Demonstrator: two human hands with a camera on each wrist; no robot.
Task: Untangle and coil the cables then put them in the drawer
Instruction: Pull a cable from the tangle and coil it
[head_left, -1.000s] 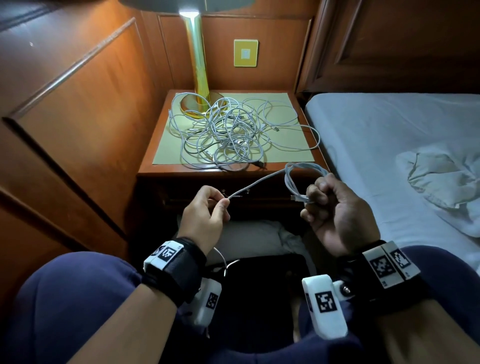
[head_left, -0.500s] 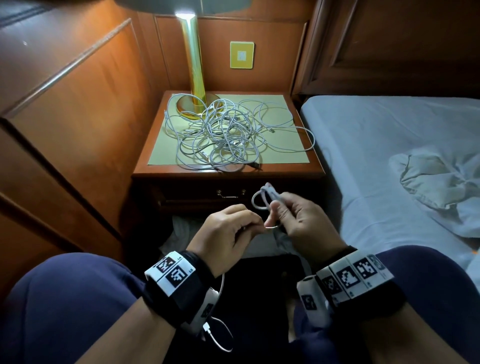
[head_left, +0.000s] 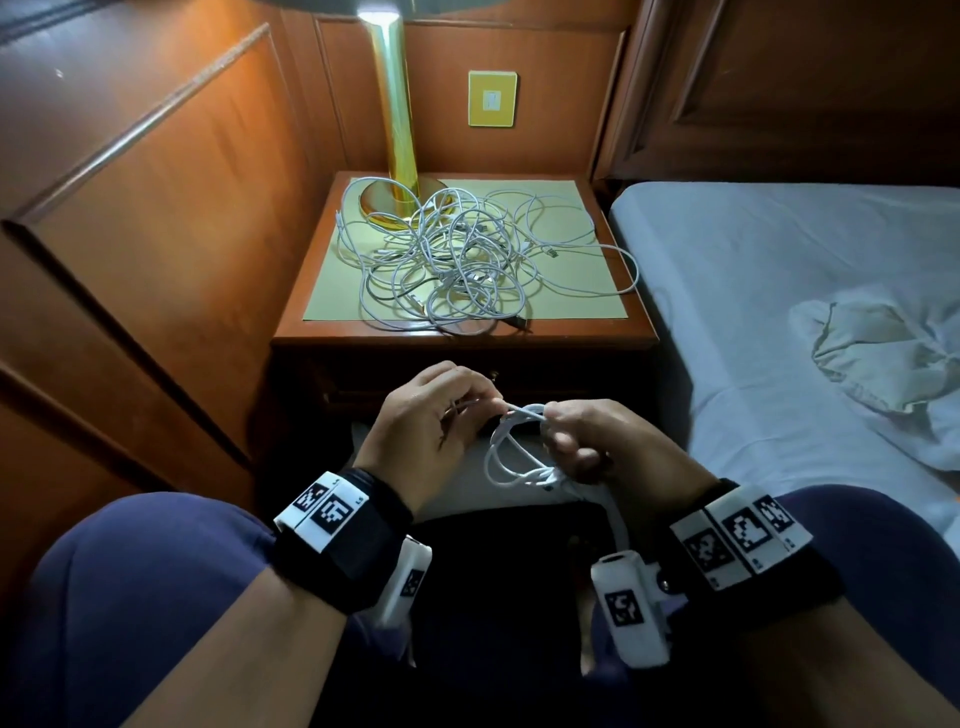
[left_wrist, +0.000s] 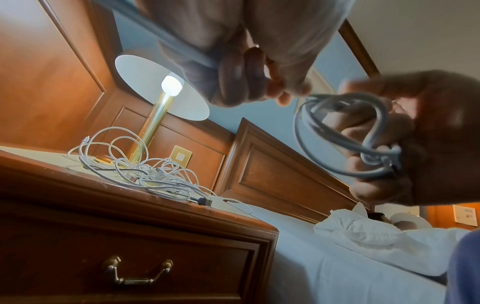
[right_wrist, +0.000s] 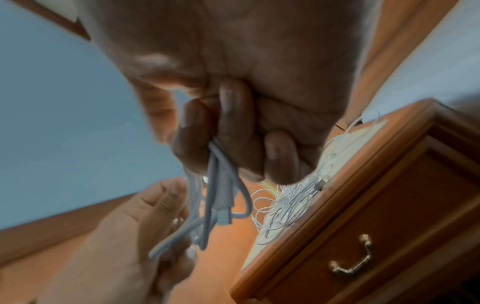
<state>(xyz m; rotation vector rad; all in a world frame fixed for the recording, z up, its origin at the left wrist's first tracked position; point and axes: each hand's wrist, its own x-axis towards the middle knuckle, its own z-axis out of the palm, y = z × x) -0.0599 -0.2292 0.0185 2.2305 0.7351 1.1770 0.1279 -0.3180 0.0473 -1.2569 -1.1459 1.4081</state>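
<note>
The bedside table (head_left: 618, 332) carries the tangled cables (head_left: 457, 260) across the middle of its top, by the lamp (head_left: 397, 130); its drawer (left_wrist: 135, 273) is closed. A second ago a straight run stretched between the hands; now it is gathered into the coiled cable (head_left: 519, 452), so this one looks nearly drawer-ready. Its loops hang downward from the right hand (head_left: 608, 447), which clasps them; the left hand (head_left: 426, 426) pinches the tail end
</note>
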